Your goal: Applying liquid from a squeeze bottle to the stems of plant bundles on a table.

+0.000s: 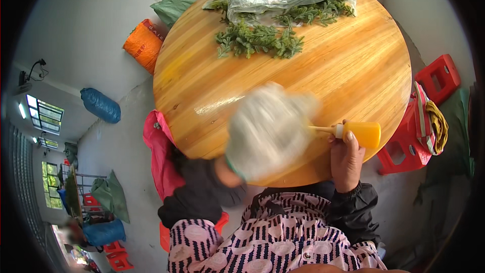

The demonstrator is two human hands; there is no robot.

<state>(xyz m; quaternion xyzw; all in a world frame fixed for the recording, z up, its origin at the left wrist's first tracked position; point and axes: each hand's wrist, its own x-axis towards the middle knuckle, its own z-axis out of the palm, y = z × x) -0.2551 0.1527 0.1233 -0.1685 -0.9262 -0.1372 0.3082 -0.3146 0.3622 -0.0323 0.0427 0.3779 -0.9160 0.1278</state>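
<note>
The right hand grasps a yellow bottle above the near right of the desk, its nozzle toward the white-gloved left hand. Blur leaves the left hand's grip impossible to tell.

Lettering noted on 1 thing: orange sack, beside upper-left rim of round table. Row of print near sack's upper right; 2nd, smaller patch of darker marks lower on its side. Both slanted, small; wording not clear enough to read.
</note>
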